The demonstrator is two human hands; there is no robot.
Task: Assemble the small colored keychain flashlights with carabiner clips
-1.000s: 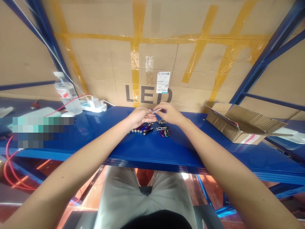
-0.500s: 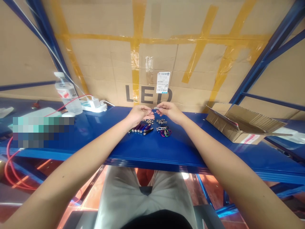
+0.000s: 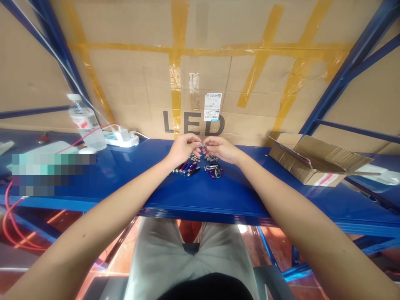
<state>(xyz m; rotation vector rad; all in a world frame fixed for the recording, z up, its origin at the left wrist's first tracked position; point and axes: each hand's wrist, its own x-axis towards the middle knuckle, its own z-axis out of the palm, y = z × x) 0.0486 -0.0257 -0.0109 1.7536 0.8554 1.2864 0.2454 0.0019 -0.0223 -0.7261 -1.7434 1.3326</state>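
My left hand (image 3: 186, 148) and my right hand (image 3: 222, 149) meet above the far part of the blue table, fingertips almost touching. Both are pinched on a tiny silvery metal part (image 3: 203, 145); its exact kind is too small to make out. Beneath my left hand lies a row of slim metal tubes (image 3: 187, 168) in purple, blue and black, like mini flashlights, partly covered by the hand. Small brass-coloured pieces (image 3: 196, 158) lie just behind them. Under my right hand are a cluster of little silver pieces (image 3: 211, 158) and several coloured carabiners (image 3: 215, 171).
An open cardboard box (image 3: 312, 166) stands on the blue table (image 3: 200, 193) at right. To the left are a plastic bottle (image 3: 89, 125), a white power strip (image 3: 123, 138) and a red cable (image 3: 9, 225). A large carton (image 3: 140, 83) marked LED rises behind the table.
My hands have come closer together, and the left fingers, more spread before, now pinch the small metal part along with the right. The view has shifted slightly.
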